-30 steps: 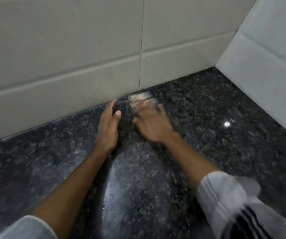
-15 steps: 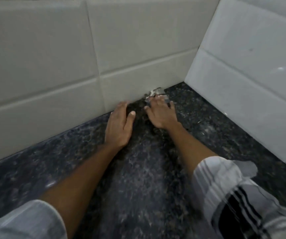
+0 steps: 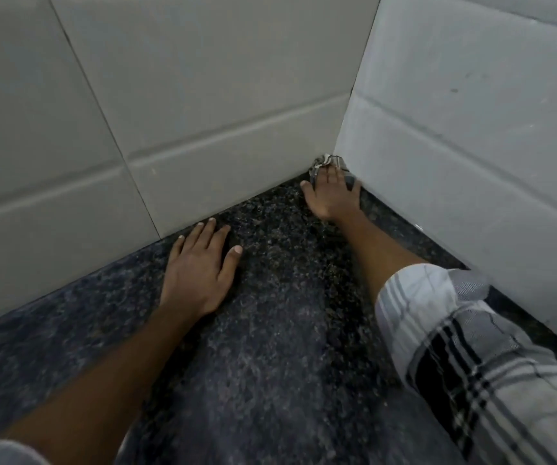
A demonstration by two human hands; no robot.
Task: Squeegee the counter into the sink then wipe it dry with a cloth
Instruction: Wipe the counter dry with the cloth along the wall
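A crumpled grey checked cloth [image 3: 329, 162] is pressed into the corner where the two tiled walls [image 3: 223, 105] meet, on the dark speckled counter [image 3: 270, 330]. It is pinned there under the right hand [image 3: 332, 194], whose fingers are laid flat over it rather than curled around it. The left hand [image 3: 200, 266] is spread palm-down on the counter, well out from the corner and near the back wall, with fingers apart and nothing held. A striped sleeve [image 3: 454, 347] is seen on the right arm.
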